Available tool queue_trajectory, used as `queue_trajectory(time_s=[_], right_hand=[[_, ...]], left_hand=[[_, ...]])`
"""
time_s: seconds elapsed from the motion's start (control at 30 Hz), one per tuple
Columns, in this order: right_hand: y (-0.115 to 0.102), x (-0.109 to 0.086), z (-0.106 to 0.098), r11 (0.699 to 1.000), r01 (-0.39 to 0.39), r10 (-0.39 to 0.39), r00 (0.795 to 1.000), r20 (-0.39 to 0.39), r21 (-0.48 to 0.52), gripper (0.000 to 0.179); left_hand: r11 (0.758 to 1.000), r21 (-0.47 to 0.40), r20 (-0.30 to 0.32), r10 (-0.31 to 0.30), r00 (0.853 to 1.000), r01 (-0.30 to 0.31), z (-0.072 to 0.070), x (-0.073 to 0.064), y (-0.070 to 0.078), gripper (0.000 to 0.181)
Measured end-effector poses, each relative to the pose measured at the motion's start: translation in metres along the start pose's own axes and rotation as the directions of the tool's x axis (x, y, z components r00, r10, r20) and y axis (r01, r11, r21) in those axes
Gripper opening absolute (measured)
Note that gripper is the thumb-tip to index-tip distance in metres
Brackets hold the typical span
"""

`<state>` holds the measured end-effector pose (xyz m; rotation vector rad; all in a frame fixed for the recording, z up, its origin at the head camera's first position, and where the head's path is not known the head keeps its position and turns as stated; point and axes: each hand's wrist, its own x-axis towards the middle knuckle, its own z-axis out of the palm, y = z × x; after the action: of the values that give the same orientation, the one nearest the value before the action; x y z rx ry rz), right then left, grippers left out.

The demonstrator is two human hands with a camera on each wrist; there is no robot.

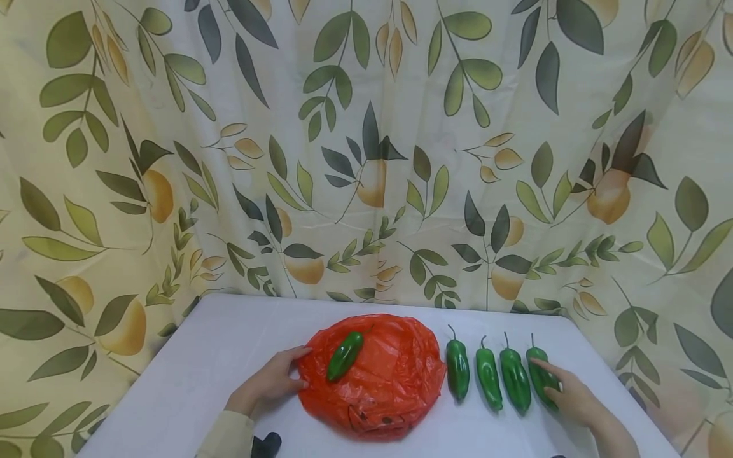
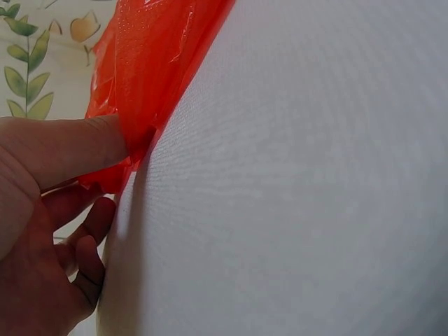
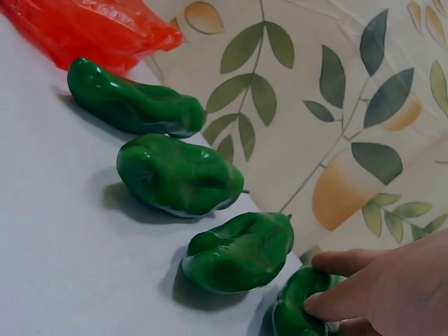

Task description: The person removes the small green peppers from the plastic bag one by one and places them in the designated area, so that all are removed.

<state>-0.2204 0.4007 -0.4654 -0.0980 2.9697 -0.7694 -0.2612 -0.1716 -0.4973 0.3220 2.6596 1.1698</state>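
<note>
A red plastic bag [image 1: 395, 366], spread in a rounded heap, lies on the white table. One green chili pepper [image 1: 345, 356] rests on top of it, stem pointing up and right. At the bag's left edge my left hand [image 1: 276, 380] pinches the plastic; the left wrist view shows the thumb [image 2: 84, 147] on the film and the other fingers curled behind. To the right, several green peppers stand in a row, stems away from me. My right hand [image 1: 575, 399] grips the rightmost pepper [image 1: 537, 362], thumb and index finger on it in the right wrist view.
The other peppers in the row, a left one [image 1: 457, 369], a middle one [image 1: 488, 378] and one beside the held pepper [image 1: 515, 381], lie between bag and right hand. A leaf-and-fruit patterned curtain [image 1: 401, 159] hangs behind the white table [image 1: 229, 331].
</note>
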Motion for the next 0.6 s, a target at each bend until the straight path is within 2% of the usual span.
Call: queue_trajectory(time_s=[0.3, 0.47, 0.6], right_hand=[[0.0031, 0.0009, 0.0042, 0.995, -0.096, 0.096, 0.994, 0.046, 0.0, 0.066], [0.0018, 0.0002, 0.0034, 0.993, -0.119, 0.12, 0.992, 0.046, -0.021, 0.071], [0.0017, -0.0005, 0.0023, 0.992, -0.118, 0.12, 0.991, 0.051, -0.048, 0.072]], left_hand=[[1.0, -0.001, 0.002, -0.003, 1.0, 0.003, 0.0012, -0.0001, -0.001, 0.07], [1.0, -0.008, -0.001, -0.001, 1.0, 0.001, 0.0005, -0.0001, -0.0001, 0.07], [1.0, -0.008, -0.001, 0.024, 1.0, -0.024, 0.0, -0.001, 0.0001, 0.07]])
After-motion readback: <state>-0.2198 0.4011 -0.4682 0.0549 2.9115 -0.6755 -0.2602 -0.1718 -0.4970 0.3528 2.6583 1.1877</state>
